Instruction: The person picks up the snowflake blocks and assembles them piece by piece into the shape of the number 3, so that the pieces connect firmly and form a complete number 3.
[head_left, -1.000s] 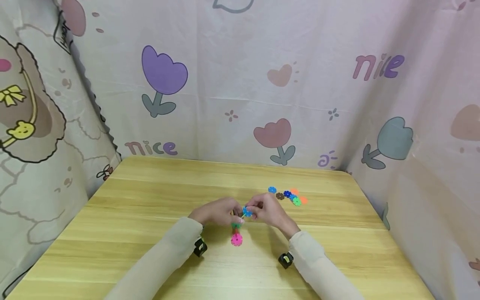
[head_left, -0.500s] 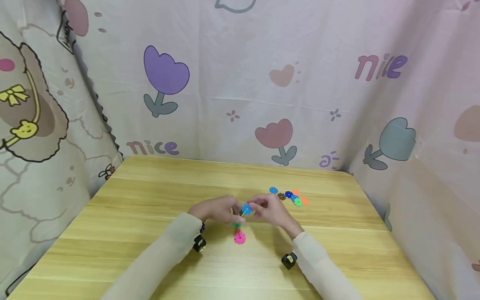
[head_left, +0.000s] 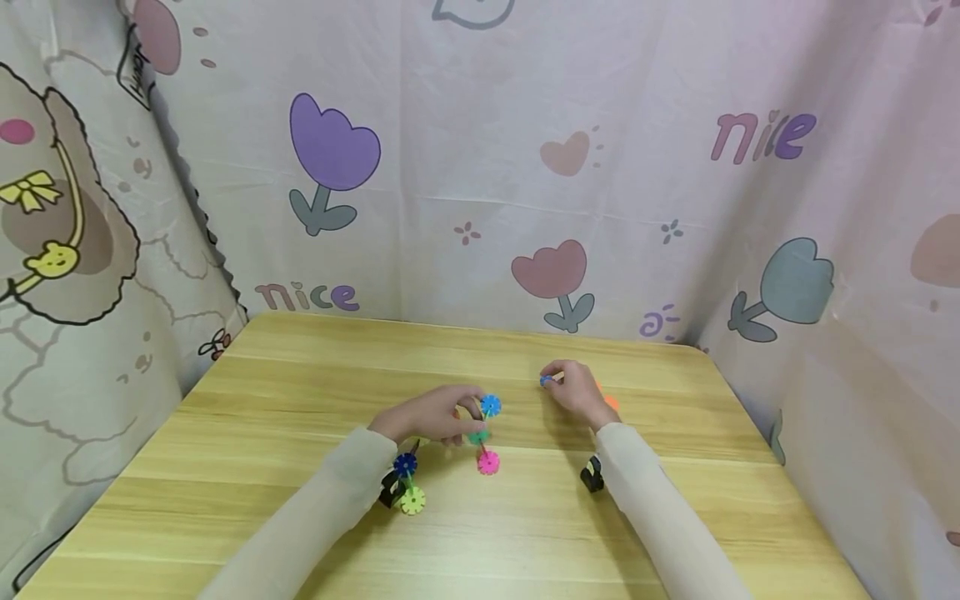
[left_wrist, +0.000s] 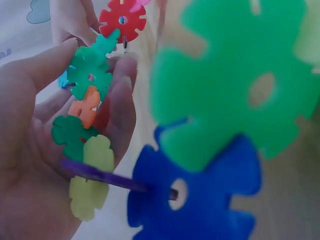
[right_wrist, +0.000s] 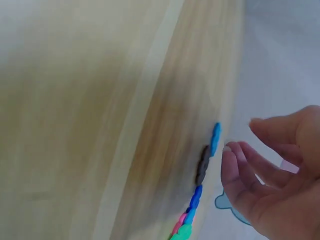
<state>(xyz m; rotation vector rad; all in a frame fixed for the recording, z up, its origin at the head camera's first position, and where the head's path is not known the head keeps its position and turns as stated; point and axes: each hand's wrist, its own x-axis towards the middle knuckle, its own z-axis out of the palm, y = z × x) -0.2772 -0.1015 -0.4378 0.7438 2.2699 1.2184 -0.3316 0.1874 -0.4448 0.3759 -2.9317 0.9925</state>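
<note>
My left hand [head_left: 435,414] grips a chain of slotted plastic flower discs over the middle of the table. In the left wrist view, thumb and fingers lie around a teal disc [left_wrist: 90,75]. A light blue disc [head_left: 491,406] and a pink disc [head_left: 488,462] stick out past the fingertips. From the chain's other end, a dark blue disc [head_left: 405,464] and a yellow-green disc [head_left: 412,500] hang by the wrist. My right hand [head_left: 573,392] is at a loose blue disc [head_left: 546,380] farther back. In the right wrist view, its fingers stand apart above that disc.
Beside the blue disc lies a brown disc [right_wrist: 202,165], with several more loose discs in a row; an orange one [head_left: 611,402] shows past the right hand. Black wrist cameras [head_left: 592,474] hang under both sleeves. A patterned curtain [head_left: 450,150] stands behind the wooden table [head_left: 315,358].
My right hand has let go of the light blue disc on the chain and moved back and right to the loose discs. The left hand has turned and raised the chain slightly.
</note>
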